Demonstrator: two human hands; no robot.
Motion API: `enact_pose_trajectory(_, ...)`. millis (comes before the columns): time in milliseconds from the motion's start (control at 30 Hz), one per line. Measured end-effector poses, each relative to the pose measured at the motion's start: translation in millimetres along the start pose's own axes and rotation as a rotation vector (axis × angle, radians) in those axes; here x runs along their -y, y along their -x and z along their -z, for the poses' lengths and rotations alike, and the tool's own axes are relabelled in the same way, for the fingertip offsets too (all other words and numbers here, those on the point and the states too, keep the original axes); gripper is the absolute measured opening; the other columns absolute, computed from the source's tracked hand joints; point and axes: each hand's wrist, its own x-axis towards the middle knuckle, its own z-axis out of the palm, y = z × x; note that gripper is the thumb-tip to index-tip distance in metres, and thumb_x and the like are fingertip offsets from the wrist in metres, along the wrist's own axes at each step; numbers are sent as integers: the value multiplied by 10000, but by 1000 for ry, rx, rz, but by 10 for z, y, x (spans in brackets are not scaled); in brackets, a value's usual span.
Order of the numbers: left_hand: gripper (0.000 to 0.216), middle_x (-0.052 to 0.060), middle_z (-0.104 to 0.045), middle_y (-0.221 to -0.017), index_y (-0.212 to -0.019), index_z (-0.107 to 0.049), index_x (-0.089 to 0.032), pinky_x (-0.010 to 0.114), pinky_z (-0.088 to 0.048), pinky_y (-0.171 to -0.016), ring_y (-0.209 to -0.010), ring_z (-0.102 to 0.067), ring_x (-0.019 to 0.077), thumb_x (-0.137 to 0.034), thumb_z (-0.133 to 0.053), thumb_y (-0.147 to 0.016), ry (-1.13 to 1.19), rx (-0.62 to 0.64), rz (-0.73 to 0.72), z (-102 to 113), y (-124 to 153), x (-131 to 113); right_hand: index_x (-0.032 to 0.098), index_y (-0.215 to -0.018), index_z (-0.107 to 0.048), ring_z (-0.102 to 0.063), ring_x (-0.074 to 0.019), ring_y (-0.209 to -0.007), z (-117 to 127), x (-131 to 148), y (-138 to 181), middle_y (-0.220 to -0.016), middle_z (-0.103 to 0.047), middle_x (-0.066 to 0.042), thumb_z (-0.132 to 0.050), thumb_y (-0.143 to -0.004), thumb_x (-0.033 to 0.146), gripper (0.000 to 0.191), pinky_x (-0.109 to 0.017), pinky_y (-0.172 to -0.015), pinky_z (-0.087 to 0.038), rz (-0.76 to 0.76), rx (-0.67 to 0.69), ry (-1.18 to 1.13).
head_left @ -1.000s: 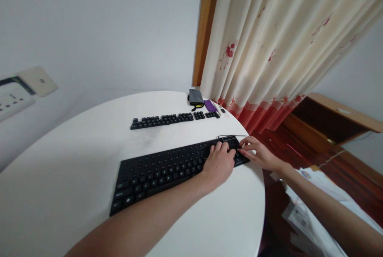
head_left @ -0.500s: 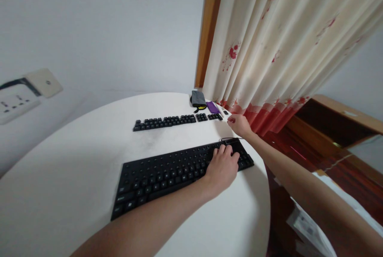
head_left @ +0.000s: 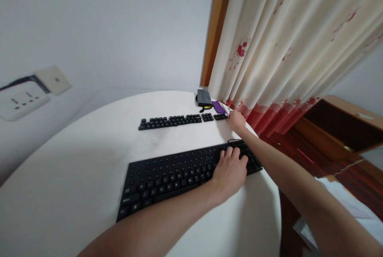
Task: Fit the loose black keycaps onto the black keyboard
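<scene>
Left hand lies flat, fingers loosely spread, on the right end of the black keyboard at lower centre, covering the keys beneath. Right hand, centre right, meets the right end of the loose keycap row. Its fingertips are turned away, so its grip is undeterminable. The purple item just beyond is too small to identify.

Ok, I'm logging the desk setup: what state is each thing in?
keyboard: flat on table, left hand resting on its right end.
keycap row: lined up, right hand at its right end.
grey pouch: lying flat.
curtain: hanging drawn.
</scene>
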Motion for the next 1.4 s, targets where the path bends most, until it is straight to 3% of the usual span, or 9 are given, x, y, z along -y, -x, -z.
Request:
enact_pose_trajectory(200, 114, 89, -516, -1032, -984, -588, -195, 421, -408, -838, -1016, -445, 270, -242, -499, -931, 5, -16, 3, -30, 1, -2, 162, -988, -762, -698, -299, -911, 280, -324, 248, -940, -748, -150, -645, -776, 225, 250, -371, -808, -520, 22, -23, -105)
enact_pose_trajectory(333, 114, 90, -518, -1033, -978, -589, -190, 413, -403, -837, -1015, -446, 267, -232, -494, -933, 11, -6, 3, -13, -2, -6, 144, -977, -772, -711, -240, -791, 496, -752, 701, -876, -767, -116, -642, -790, 278, 265, -310, -731, -538, 78, -10, -218)
enact_pose_trajectory(533, 129, 93, -522, -1049, -1004, -594, -196, 416, -396, -850, -1035, -445, 272, -245, -493, -940, -1, 3, 11, 16, -10, -24, 134, -913, -779, -720, -276, -777, 565, -1187, 1411, -884, -772, -118, -680, -769, 378, 301, -369, -718, -561, 41, 2, -618)
enact_pose_trajectory(667, 144, 93, -523, -1070, -1031, -600, -202, 411, -391, -867, -1044, -446, 267, -240, -496, -939, -2, -3, 14, 9, -14, -30, 142, -894, -783, -722, -283, -791, 519, -1193, 1578, -875, -773, -113, -693, -755, 366, 278, -385, -741, -566, 7, -7, -658)
enact_pose_trajectory(933, 153, 88, -526, -1065, -1039, -602, -202, 405, -393, -862, -1036, -451, 262, -239, -491, -940, 2, 1, 5, 36, -13, -34, 136, -904, -776, -716, -274, -788, 459, -1122, 1603, -872, -771, -113, -641, -765, 317, 265, -373, -727, -560, 21, 32, -620)
enact_pose_trajectory(1133, 151, 93, -526, -1067, -1036, -604, -196, 404, -395, -862, -1031, -450, 261, -246, -500, -937, 9, -7, 7, 13, -12, -25, 158, -896, -773, -683, -237, -701, 469, -1040, 1657, -846, -759, -97, -621, -777, 272, 224, -336, -662, -528, 64, -67, -422)
enact_pose_trajectory(1400, 141, 95, -529, -1047, -1014, -612, -197, 409, -397, -848, -1027, -453, 268, -254, -515, -929, 1, -24, -6, -25, -12, -11, 152, -917, -767, -648, -201, -740, 521, -909, 1700, -843, -724, -79, -568, -818, 209, 229, -295, -702, -472, 108, -62, -188)
